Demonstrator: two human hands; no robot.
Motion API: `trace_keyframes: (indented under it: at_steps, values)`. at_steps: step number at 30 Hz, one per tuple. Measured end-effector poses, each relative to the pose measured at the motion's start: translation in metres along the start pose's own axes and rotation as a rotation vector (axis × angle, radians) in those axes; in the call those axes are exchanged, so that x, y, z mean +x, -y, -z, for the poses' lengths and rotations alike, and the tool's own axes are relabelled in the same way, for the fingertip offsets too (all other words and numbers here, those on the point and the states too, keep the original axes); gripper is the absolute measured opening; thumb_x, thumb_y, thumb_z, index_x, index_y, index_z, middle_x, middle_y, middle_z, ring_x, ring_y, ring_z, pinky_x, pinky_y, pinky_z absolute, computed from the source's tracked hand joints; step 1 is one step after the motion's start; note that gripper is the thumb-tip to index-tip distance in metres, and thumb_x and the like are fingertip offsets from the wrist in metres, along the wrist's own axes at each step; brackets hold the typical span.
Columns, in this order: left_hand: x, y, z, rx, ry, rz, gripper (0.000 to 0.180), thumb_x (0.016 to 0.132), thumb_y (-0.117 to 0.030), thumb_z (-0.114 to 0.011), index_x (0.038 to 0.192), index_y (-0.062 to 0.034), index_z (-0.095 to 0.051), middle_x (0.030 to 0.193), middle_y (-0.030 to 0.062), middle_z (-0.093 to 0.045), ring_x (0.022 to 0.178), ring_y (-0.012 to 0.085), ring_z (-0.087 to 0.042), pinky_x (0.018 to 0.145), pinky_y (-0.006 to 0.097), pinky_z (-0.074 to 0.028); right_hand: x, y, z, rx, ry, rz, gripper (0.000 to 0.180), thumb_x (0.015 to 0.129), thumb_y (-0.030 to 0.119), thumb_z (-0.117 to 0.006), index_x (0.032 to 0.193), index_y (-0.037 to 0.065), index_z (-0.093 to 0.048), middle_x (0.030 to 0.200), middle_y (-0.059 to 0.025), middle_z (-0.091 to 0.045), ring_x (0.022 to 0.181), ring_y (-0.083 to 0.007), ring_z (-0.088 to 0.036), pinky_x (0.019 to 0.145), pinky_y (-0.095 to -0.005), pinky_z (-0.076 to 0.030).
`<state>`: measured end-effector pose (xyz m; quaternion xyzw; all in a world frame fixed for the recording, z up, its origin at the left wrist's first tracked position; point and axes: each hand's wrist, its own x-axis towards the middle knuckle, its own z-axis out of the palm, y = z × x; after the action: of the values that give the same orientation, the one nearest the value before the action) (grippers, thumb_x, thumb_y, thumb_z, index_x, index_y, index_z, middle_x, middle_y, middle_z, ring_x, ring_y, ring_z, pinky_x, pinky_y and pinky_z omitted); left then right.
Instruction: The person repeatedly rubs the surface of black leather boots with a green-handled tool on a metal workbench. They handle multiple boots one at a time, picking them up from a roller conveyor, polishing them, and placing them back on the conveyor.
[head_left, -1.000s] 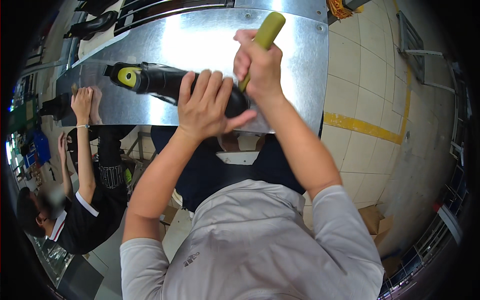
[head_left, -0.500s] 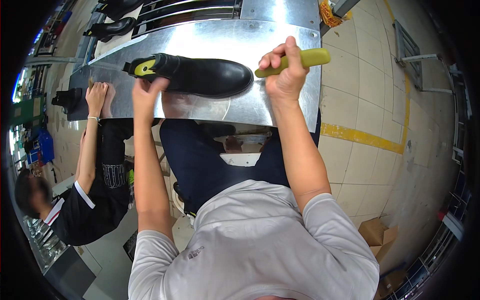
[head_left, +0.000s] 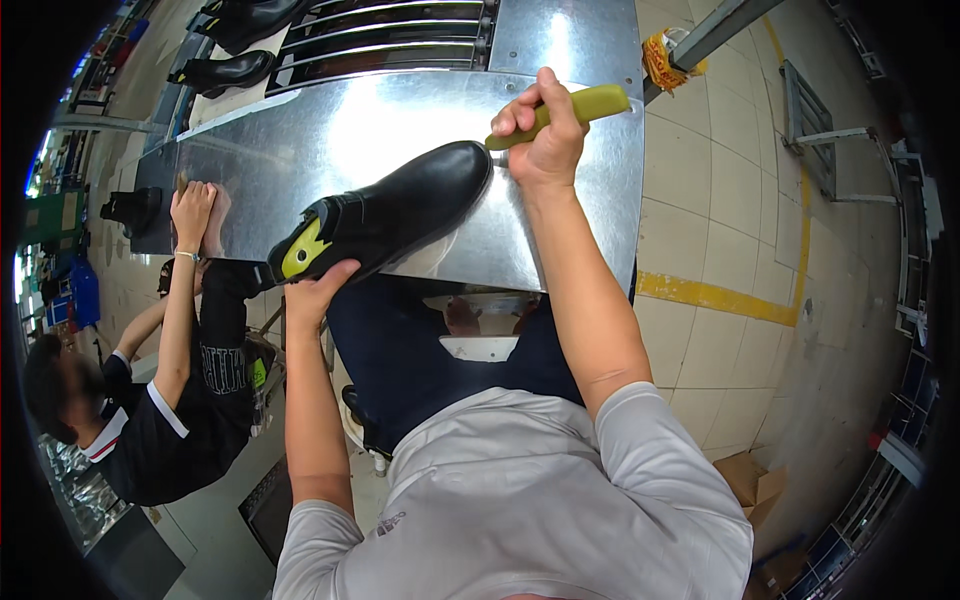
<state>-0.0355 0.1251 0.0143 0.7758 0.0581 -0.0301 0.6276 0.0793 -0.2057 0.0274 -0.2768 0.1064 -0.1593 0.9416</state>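
A black ankle boot (head_left: 410, 205) with a yellow-green lining slants across the metal bench, its toe to the upper right and its shaft over the front edge. My left hand (head_left: 320, 290) grips the boot by the heel end of the shaft, thumb on top; its fingers are partly hidden underneath. Close to the toe, my right hand (head_left: 545, 130) is closed around a smooth olive-green oblong bar (head_left: 605, 101). The bar's near end sits right at the toe tip; whether they touch I cannot tell.
The shiny metal bench (head_left: 250, 155) meets a rack of metal bars (head_left: 385, 45) at the back. More black boots (head_left: 225, 72) stand at the far left. On the left, a co-worker's hand (head_left: 192, 215) rests on the bench. A metal post (head_left: 715, 35) rises at the far right corner.
The boot has turned, its heel end coming toward me and over the bench edge with my left hand. My right hand and the bar have shifted slightly left.
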Motion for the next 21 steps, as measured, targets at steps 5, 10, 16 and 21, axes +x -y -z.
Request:
trace_keyframes:
  at_steps: [5,10,16,21]
  values:
    - [0.001,-0.003,-0.002,-0.058,0.040,-0.092,0.047,0.078,0.002,-0.087,0.122,0.0011,-0.069,0.115,0.0068,-0.073,0.102,0.0160,-0.068,0.094,0.032,-0.055,0.010,-0.011,-0.006,-0.029,0.048,-0.022,0.036,0.091,0.025,-0.077,0.069,0.005,-0.057,0.055,-0.0038,-0.046,0.044,-0.0203,-0.052,0.045,-0.0353,-0.047]
    - [-0.015,-0.012,-0.021,0.068,-0.064,-0.112,0.045,0.078,0.000,-0.088,0.120,0.0020,-0.070,0.113,0.0070,-0.073,0.101,0.0154,-0.069,0.093,0.031,-0.055,0.010,-0.014,-0.001,-0.066,0.106,-0.058,0.039,0.091,0.025,-0.077,0.065,0.006,-0.055,0.054,-0.0032,-0.045,0.045,-0.0200,-0.051,0.046,-0.0343,-0.044]
    - [-0.041,-0.025,-0.056,0.029,-0.122,-0.140,0.042,0.082,0.002,-0.083,0.122,0.0018,-0.069,0.116,0.0078,-0.073,0.104,0.0167,-0.068,0.097,0.031,-0.053,0.005,-0.013,0.002,-0.172,0.138,-0.014,0.040,0.096,0.032,-0.068,0.067,0.008,-0.053,0.054,-0.0028,-0.042,0.051,-0.0197,-0.048,0.055,-0.0378,-0.045]
    - [-0.046,-0.032,-0.060,0.001,-0.109,-0.120,0.042,0.083,0.002,-0.083,0.123,0.0024,-0.068,0.116,0.0082,-0.073,0.103,0.0163,-0.068,0.095,0.031,-0.054,-0.001,-0.015,0.002,-0.190,0.144,0.034,0.042,0.096,0.034,-0.066,0.066,0.008,-0.053,0.054,-0.0028,-0.042,0.050,-0.0194,-0.047,0.056,-0.0379,-0.045]
